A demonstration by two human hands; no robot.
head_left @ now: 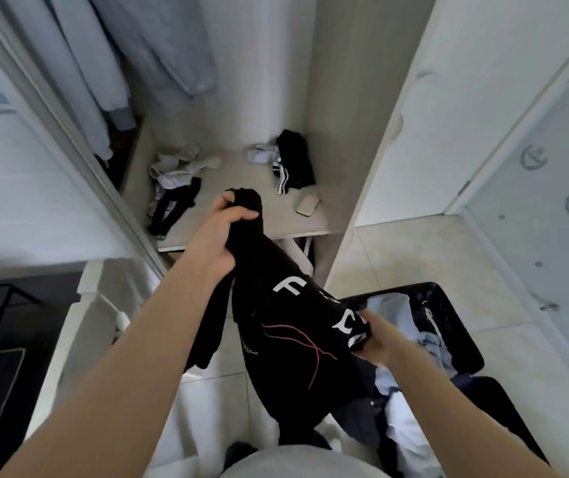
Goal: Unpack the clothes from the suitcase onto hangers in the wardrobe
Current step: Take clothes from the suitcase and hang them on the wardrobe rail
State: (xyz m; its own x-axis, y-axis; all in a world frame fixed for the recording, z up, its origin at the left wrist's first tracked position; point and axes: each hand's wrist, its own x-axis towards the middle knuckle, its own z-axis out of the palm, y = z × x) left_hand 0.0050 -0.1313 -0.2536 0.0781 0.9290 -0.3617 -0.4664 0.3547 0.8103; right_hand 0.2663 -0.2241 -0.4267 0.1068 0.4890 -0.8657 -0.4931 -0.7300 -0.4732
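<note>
A black garment (276,326) with white letters and thin pink lines hangs between my two hands, in front of the open wardrobe. My left hand (219,236) grips its bunched top end, raised over the front edge of the wardrobe shelf (241,215). My right hand (376,339) pinches the lower right part, just above the open black suitcase (448,298) on the floor. The suitcase holds several crumpled light blue and white clothes (427,343). Pale grey-blue clothes (159,53) hang at the wardrobe's upper left. No hanger shows.
On the shelf lie a heap of white and black small clothes (176,174) at left, a black item with white stripes (293,160) at the back right, and a small white case (307,205). A sliding door frame (69,132) stands at left, a white door (531,201) at right.
</note>
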